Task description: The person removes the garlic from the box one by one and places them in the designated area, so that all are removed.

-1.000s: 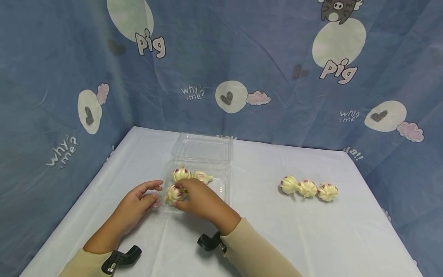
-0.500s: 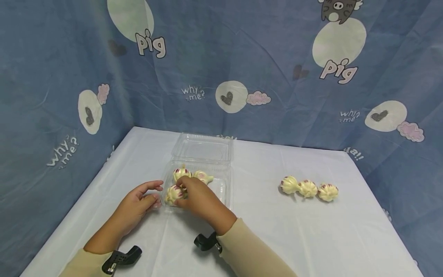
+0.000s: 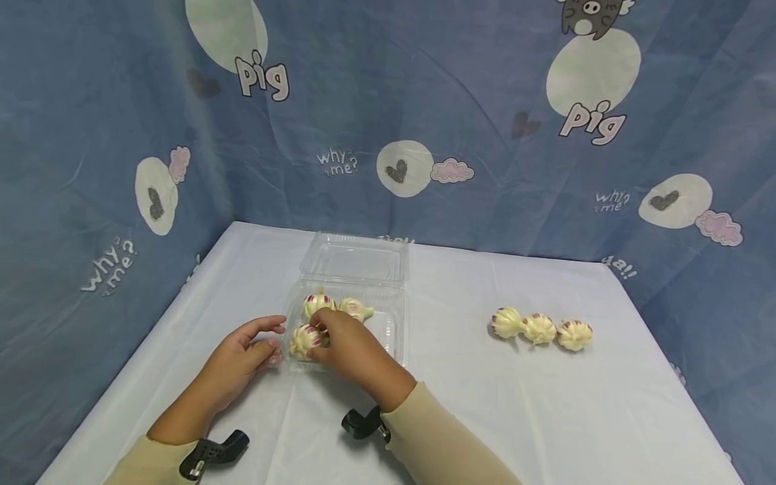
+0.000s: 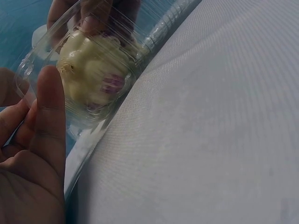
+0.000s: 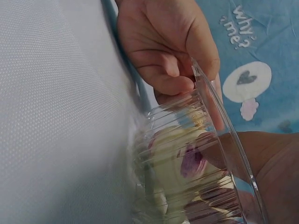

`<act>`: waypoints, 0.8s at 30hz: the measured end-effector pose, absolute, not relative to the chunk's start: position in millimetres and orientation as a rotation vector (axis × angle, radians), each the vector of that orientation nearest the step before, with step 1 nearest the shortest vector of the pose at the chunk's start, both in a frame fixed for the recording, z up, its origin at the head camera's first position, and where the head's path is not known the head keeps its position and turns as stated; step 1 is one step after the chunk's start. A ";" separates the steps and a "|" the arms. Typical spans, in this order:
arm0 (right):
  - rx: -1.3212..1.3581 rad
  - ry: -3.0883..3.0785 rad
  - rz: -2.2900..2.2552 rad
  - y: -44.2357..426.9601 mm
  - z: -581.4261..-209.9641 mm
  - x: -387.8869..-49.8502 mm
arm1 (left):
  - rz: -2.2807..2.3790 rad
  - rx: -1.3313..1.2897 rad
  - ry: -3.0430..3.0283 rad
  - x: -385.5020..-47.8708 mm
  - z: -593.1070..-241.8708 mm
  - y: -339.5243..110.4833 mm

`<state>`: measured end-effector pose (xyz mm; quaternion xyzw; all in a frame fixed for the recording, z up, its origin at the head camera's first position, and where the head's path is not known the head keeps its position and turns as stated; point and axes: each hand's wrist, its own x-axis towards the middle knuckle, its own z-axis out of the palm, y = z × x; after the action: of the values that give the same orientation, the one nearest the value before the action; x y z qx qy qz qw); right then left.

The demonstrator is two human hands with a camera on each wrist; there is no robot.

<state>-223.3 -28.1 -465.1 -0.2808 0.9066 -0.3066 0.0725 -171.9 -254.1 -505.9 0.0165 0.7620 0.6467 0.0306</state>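
A clear plastic container (image 3: 393,323) lies on the white table with its lid folded back. My left hand (image 3: 233,360) pinches its left rim between thumb and fingers, the corner showing in the left wrist view. Inside, my right hand (image 3: 351,347) grips a purple-streaked garlic bulb (image 3: 305,341) at the front left, its fingers curled over the bulb. Behind this one sit a second bulb (image 3: 318,305) and a third (image 3: 356,309). Through the clear wall, the gripped bulb (image 4: 88,70) shows in the left wrist view. What lies under my right palm is hidden.
Three more garlic bulbs (image 3: 539,329) stand in a row on the right side of the white table (image 3: 485,417). The raised lid (image 3: 358,261) lies toward the back edge. Blue printed cloth (image 3: 339,81) hangs behind and at the sides.
My right wrist and sleeve have shifted slightly left, while its fingers remain at the front-left bulb. The left hand has stayed at the container's rim.
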 end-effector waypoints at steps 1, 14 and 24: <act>-0.851 2.728 -0.920 -27.7 -465.0 -223.5 | 1.995 0.053 2.347 -172.1 -506.1 -254.0; -0.937 2.772 -0.892 -24.2 -463.7 -225.4 | 1.974 0.038 2.369 -172.6 -504.6 -253.7; -0.979 2.742 -0.980 -22.7 -461.6 -224.6 | 1.981 0.043 2.370 -171.6 -505.6 -254.7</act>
<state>-224.6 -22.7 -461.6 -0.3185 0.8920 -0.3189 0.0347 -171.6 -254.7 -505.6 0.0139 0.7668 0.6412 0.0262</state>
